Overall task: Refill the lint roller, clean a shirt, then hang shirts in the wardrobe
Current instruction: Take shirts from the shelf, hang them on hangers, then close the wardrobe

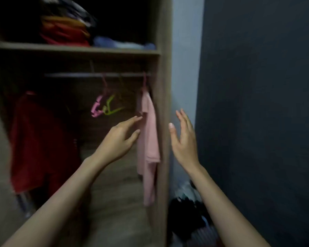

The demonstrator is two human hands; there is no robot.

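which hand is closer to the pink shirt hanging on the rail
Left. The left hand is extended with its fingertips at the left edge of the pink shirt; contact is too blurred to tell. The right hand is raised beyond the wardrobe side panel, to the shirt's right.

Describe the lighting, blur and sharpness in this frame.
Head view: dim throughout, with the space above the shelf nearly black. Head view: motion blur smears the folded clothes and the empty hangers. Head view: the pink shirt, left hand and right hand are soft-edged but readable, and no glare shows.
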